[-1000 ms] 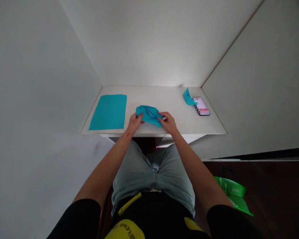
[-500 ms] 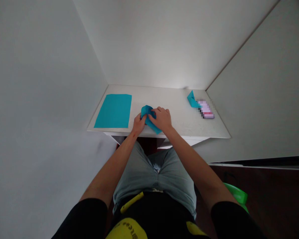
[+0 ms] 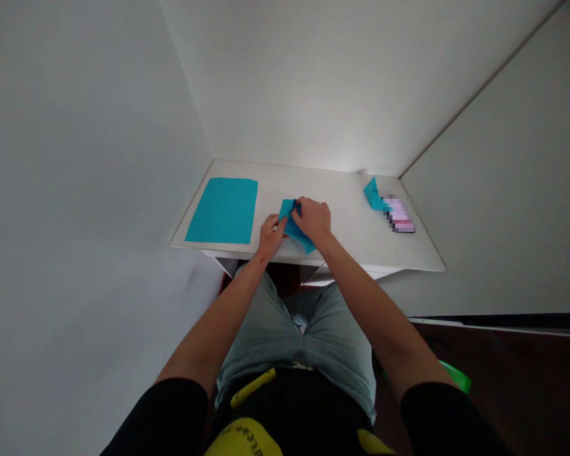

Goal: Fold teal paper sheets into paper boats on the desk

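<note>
A partly folded piece of blue paper [image 3: 300, 233] is held between both hands over the front middle of the white table. My left hand [image 3: 272, 235] pinches its left side, thumb on top. My right hand [image 3: 313, 218] grips the upper right part, with fingertips pressed into a fold. The paper's lower corner sticks out below my right hand, toward the table's front edge. Some of the folds are hidden under my right fingers.
A flat blue sheet [image 3: 224, 212] lies on the left of the white table [image 3: 346, 221]. At the right are a folded blue paper shape [image 3: 373, 195] and a blurred phone-like object [image 3: 401, 216]. Walls enclose the table. Something green [image 3: 456, 376] stands on the floor at lower right.
My right fingers have closed further over the fold, and the paper's open pocket looks flatter. My left hand has shifted slightly on the paper's edge. The whole view has moved a little.
</note>
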Available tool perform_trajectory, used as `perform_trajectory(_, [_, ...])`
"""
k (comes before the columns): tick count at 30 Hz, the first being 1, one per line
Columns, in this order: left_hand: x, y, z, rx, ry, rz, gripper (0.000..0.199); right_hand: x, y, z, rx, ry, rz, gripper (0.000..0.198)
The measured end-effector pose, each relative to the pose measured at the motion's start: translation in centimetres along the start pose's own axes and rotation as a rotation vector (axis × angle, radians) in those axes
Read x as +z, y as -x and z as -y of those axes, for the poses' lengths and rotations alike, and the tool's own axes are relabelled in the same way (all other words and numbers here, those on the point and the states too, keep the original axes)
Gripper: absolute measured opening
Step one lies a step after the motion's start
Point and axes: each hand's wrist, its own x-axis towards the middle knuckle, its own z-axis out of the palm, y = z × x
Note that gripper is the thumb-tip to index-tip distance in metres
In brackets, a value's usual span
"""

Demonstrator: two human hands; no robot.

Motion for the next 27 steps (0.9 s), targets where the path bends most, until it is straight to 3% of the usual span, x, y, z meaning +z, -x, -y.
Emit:
perform_trajectory(5, [0.0, -0.1, 0.1, -0.015, 0.012, -0.006, 0.039, 0.1, -0.2, -1.2, -0.063, -0.127, -0.025, 0.023])
perform_trajectory(12, [0.0, -0.4, 0.5, -0.068, 0.01, -0.084, 0.027, -0.4, -0.7, -4.1, -0.186, -0.598, -0.027, 0.02])
perform_trajectory(20, [-0.2, -0.2, -0.2, -0.126, 0.019, -0.053, 0.037, -1.8, -1.1, -6.7, 0.153, -1.026, 0.041, 0.044])
perform_trajectory(27, [-0.4, -0.4, -0.6, -0.119, -0.006, -0.096, 0.038, 0.4, 0.6, -10.1, 0.381, -1.001, -0.152, 0.047])
